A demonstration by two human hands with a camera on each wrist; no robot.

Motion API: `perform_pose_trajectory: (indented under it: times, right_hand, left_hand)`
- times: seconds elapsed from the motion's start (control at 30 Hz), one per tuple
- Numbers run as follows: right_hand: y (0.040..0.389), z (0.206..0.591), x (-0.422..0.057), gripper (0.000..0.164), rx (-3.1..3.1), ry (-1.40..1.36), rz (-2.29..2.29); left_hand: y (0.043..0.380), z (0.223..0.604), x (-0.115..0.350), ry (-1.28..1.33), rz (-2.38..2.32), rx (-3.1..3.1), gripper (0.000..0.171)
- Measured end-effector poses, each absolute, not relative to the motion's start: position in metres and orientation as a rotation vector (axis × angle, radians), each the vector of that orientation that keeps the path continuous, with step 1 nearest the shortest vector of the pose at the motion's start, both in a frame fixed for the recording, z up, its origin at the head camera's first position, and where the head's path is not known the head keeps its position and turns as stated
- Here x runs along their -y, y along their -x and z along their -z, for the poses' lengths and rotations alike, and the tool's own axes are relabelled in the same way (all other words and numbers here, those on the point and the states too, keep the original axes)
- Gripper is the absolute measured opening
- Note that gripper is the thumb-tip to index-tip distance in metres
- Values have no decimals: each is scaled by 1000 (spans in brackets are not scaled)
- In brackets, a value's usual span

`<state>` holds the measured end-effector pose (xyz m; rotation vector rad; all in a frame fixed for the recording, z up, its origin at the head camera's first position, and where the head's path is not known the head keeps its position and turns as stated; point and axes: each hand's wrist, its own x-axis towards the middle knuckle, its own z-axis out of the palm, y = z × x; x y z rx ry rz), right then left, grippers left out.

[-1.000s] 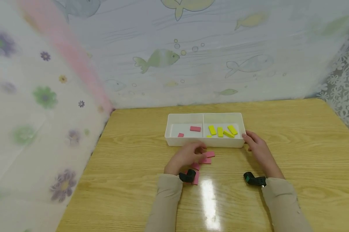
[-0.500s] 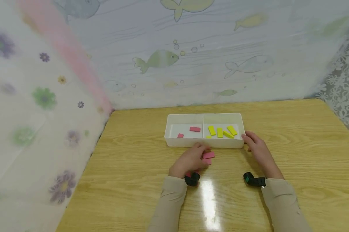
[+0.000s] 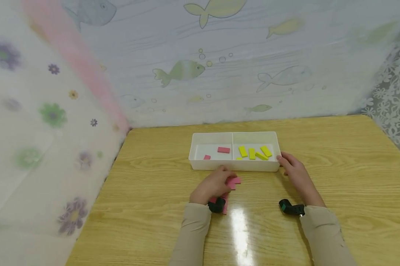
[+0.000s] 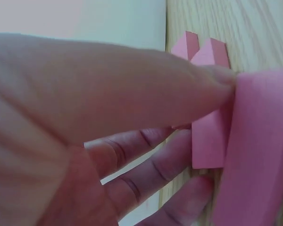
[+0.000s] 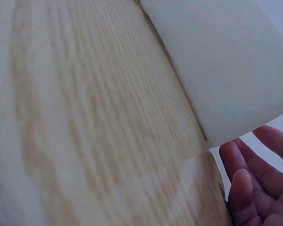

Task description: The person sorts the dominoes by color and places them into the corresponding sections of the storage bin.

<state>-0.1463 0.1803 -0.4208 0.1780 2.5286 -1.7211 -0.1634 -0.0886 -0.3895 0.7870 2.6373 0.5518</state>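
White glare streak on table (image 3: 146,214); wall (image 3: 233,85) dimmer, wrist views hazy

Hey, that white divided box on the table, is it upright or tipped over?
Upright: the white box sits on the table with its open side up, pink blocks and yellow blocks lying on its floor.

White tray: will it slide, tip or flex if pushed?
The white tray probably slides rather than tips, being low and wide. Its thin walls suggest light, slightly flexible plastic. The yellow blocks, lying at odd angles, may shift inside.
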Motion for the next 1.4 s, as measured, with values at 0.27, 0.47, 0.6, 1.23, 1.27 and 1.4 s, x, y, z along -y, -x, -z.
perform_pose_trajectory:
  times: [0.27, 0.47, 0.6, 1.23, 1.27, 1.4]
  right_hand:
    - [147, 423, -180, 72, -2525, -184, 1721]
    - [147, 422, -180, 71, -2530, -179, 1720]
    - [147, 422, -180, 71, -2527, -183, 1713]
    - [147, 421, -180, 72, -2535, -188, 1688]
    - [147, 421, -180, 72, -2537, -187, 1685]
    - [147, 421, -180, 72, -2538, -183, 1683]
  left_hand:
    - [164, 389, 94, -721, -617, -2613, 33]
    - [165, 390, 95, -718, -631, -2606, 31]
    - [167, 390, 96, -735, -633, -2589, 29]
    - [170, 389, 102, -637, -711, -2542, 19]
    - [171, 388, 103, -644, -712, -2544, 19]
    - [172, 387, 106, -677, -698, -2568, 15]
